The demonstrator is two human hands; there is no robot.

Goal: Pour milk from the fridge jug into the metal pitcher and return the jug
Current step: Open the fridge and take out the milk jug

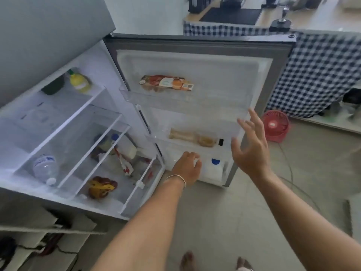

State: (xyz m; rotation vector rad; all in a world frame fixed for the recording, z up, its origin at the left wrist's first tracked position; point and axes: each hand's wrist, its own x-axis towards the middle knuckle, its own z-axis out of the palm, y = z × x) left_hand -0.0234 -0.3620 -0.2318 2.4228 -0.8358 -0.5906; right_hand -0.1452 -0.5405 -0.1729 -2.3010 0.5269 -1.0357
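Note:
A white milk jug (212, 171) with a blue cap (215, 161) stands in the bottom bin of the open fridge door (224, 75). My left hand (186, 167) reaches down into that bin. Its fingers are curled over the jug's top, just left of the cap, and hide that part of the jug. My right hand (252, 145) hovers in front of the door's right edge with its fingers spread and nothing in it. The metal pitcher is not in view.
The fridge interior (78, 133) at left holds a lemon-juice bottle (79, 81), a water bottle (44, 169) and packets. Door shelves carry a food packet (168, 83) and jars. A red fan (275, 125) sits on the floor by a checked-cloth counter (316, 75).

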